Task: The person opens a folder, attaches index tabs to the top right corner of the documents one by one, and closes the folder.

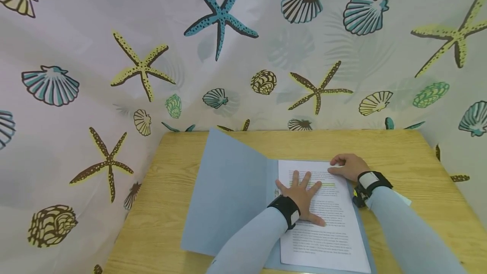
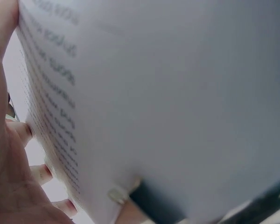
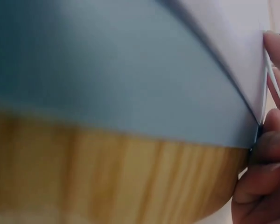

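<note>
Your left hand (image 1: 302, 200) is resting spread on white printed paper sheets (image 1: 323, 240), hiding several lines; they are lying inside the open pale-blue folder (image 1: 228, 198). Near the folder's far right corner, your right hand (image 1: 350, 167) is pinching sheet edges, their number unclear. Beside the folder's fold, a silver metal clasp (image 1: 277, 193) is barely showing.

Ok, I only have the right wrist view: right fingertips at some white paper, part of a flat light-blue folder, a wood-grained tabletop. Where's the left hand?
Observer: In the head view, the left hand rests with fingers spread on the printed white paper page.
Operator: And what lies to the left of that page?
Observer: The light-blue front cover, opened out.
Operator: Anything marked on the page?
Observer: Yes, a yellow-highlighted line of text in its upper part.
</note>
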{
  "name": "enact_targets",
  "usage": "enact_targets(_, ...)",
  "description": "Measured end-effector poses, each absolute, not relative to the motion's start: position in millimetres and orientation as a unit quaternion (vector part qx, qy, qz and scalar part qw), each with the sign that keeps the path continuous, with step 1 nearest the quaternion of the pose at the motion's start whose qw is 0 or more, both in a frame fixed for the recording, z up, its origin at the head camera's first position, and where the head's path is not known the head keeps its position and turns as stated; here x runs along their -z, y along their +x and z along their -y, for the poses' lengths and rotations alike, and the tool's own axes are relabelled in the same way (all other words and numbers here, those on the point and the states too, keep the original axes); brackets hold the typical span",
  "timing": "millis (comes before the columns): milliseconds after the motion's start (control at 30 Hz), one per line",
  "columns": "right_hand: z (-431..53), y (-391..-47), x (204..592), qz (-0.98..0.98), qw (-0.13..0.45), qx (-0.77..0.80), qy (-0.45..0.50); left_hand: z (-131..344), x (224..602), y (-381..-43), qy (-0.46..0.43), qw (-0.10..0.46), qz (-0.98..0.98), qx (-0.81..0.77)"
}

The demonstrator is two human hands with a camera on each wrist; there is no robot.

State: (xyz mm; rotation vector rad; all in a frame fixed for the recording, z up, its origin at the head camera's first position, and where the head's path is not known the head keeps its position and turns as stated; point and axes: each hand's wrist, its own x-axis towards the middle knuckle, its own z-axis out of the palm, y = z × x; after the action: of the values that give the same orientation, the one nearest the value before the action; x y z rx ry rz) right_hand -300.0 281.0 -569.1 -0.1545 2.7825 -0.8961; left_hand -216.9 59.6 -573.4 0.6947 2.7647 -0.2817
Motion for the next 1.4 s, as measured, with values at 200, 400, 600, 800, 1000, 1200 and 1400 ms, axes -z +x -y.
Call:
enact_targets(200, -275, -300, 567, -0.951, 0.094, 0.293, -0.036, -59, 569, -215, 0.237, 0.137, -0.956, 0.106)
enact_targets(400, -271, -299, 564, -0.953, 0.101, 0.285, -0.022, -59, 569, -213, 0.238, 0.136, -0.955, 0.111)
enact_targets(600, -269, -299, 562, -0.953, 0.118, 0.279, -0.02, -57, 566, -211, 0.237, 0.138, -0.955, 0.113)
enact_targets(800, -267, -299, 562, -0.951, 0.129, 0.282, -0.005, -57, 562, -211, 0.237, 0.144, -0.954, 0.116)
enact_targets(1000, -273, -301, 564, -0.952, 0.144, 0.267, -0.031, -57, 569, -213, 0.238, 0.145, -0.954, 0.107)
enact_targets(1200, -275, -305, 570, -0.953, 0.151, 0.26, -0.04, -57, 572, -213, 0.24, 0.143, -0.955, 0.103)
enact_targets(1400, -279, -309, 566, -0.953, 0.177, 0.238, -0.06, -58, 567, -212, 0.241, 0.147, -0.953, 0.107)
